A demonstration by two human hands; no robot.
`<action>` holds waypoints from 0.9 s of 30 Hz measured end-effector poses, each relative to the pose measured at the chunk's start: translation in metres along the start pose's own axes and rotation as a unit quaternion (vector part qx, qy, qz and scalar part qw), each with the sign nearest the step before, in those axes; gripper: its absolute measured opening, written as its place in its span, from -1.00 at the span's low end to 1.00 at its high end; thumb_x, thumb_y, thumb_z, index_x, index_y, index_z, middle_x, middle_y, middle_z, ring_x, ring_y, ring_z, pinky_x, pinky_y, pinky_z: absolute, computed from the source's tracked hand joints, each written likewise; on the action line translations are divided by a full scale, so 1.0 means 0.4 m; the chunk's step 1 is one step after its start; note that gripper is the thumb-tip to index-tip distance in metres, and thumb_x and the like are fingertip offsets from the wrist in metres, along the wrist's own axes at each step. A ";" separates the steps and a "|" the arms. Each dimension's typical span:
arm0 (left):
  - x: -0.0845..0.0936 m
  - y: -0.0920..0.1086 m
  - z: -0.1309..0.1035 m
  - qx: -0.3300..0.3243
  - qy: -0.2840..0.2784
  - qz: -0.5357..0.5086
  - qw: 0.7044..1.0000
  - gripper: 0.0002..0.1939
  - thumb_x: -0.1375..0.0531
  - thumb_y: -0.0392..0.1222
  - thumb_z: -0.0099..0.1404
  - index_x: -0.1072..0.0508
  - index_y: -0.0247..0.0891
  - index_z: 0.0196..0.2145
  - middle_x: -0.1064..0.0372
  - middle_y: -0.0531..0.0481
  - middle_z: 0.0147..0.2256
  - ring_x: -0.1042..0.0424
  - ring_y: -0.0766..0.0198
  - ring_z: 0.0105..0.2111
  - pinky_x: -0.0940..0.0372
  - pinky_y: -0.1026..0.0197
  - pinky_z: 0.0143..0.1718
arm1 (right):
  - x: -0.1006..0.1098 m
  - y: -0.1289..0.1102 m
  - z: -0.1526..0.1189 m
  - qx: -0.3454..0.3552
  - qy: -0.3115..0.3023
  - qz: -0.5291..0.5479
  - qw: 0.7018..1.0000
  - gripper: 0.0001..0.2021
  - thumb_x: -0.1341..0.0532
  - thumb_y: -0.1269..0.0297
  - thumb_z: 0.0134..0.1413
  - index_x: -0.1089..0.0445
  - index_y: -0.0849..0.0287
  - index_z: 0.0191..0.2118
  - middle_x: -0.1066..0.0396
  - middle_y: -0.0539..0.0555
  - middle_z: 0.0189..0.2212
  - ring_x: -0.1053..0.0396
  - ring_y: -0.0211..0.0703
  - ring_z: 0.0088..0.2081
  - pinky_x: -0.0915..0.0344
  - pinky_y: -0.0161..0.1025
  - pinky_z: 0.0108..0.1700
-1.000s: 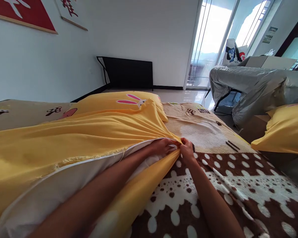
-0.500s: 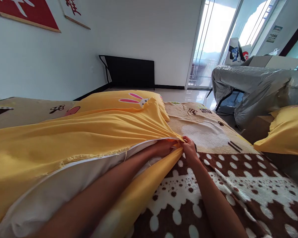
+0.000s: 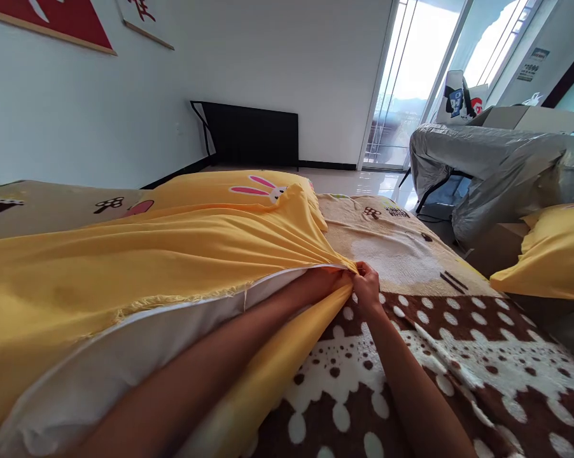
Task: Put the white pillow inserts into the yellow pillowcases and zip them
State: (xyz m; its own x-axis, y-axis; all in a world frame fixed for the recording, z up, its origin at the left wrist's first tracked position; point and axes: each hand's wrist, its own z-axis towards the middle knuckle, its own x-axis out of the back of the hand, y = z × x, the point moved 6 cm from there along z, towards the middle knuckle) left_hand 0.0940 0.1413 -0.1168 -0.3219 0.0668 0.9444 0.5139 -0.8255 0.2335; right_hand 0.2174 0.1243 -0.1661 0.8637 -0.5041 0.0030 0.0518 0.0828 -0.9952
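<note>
A yellow pillow cover (image 3: 182,254) lies stretched out in front of me, its long zipped edge gaping. Inside the gap shows a white inner lining or filling (image 3: 139,337); I cannot tell which. My left forearm runs along this opening, and my left hand (image 3: 329,278) is inside it at the far right end, fingers hidden by the cloth. My right hand (image 3: 366,284) pinches the gathered yellow cloth at that same end from outside, pulling the folds tight. Frayed threads (image 3: 172,299) line the upper edge of the opening.
Behind the cover lies a yellow pillow (image 3: 196,187) with a rabbit print. A beige and brown patterned blanket (image 3: 401,356) is underneath. Another yellow pillow (image 3: 554,254) rests on a cardboard box (image 3: 499,245) at right. Plastic-covered furniture (image 3: 506,152) stands behind it.
My left hand has pushed a little further right into the opening, and its fingers are now covered by cloth. My right hand keeps its pinch in nearly the same place.
</note>
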 end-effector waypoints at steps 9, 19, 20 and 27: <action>-0.024 -0.014 -0.006 -0.001 -0.055 -0.050 0.997 -0.80 -0.12 -0.38 0.15 -0.50 -0.31 -0.27 -0.49 -0.14 -0.20 -0.44 0.13 -0.15 -0.24 0.20 -0.03 | -0.032 0.063 -0.005 -0.082 -0.014 0.037 0.996 -0.76 -0.20 0.11 -0.37 -0.29 0.17 -0.52 -0.28 -0.03 -0.69 -0.24 -0.22 -0.60 -0.18 -0.28 -0.51; 0.060 -0.007 -0.028 -0.008 -0.013 -0.247 0.969 -0.64 -0.03 -0.36 0.16 -0.49 -0.31 -0.14 -0.49 -0.03 -0.21 -0.41 0.27 -0.21 -0.24 0.31 -0.10 | -0.021 0.038 -0.013 -0.043 -0.027 -0.052 0.997 -0.81 -0.17 0.21 -0.38 -0.40 0.22 -0.56 -0.33 -0.02 -0.65 -0.21 -0.25 -0.53 -0.05 -0.35 -0.51; 0.061 -0.007 -0.028 -0.007 -0.010 -0.275 0.961 -0.68 -0.04 -0.34 0.15 -0.50 -0.34 -0.18 -0.49 -0.03 -0.26 -0.41 0.28 -0.25 -0.24 0.32 -0.13 | -0.023 0.035 -0.014 -0.042 -0.028 -0.055 0.997 -0.81 -0.16 0.23 -0.38 -0.40 0.22 -0.56 -0.33 -0.02 -0.65 -0.20 -0.26 -0.54 -0.05 -0.36 -0.51; 0.032 -0.007 -0.024 0.010 -0.001 -0.311 0.950 -0.74 -0.01 -0.23 0.21 -0.45 -0.41 -0.31 -0.39 0.01 -0.41 -0.30 0.33 -0.39 -0.22 0.34 -0.32 | -0.033 0.033 -0.020 -0.053 -0.045 -0.045 0.997 -0.75 -0.05 0.28 -0.45 -0.41 0.25 -0.57 -0.32 -0.02 -0.67 -0.16 -0.28 -0.57 -0.03 -0.37 -0.54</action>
State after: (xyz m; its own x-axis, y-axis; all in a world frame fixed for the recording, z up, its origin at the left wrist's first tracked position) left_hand 0.0808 0.1389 -0.1077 -0.5667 0.5393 0.6229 0.2399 -0.6152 0.7510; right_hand 0.2026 0.1250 -0.1802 0.8998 -0.4254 0.0971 0.0822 -0.0533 -0.9952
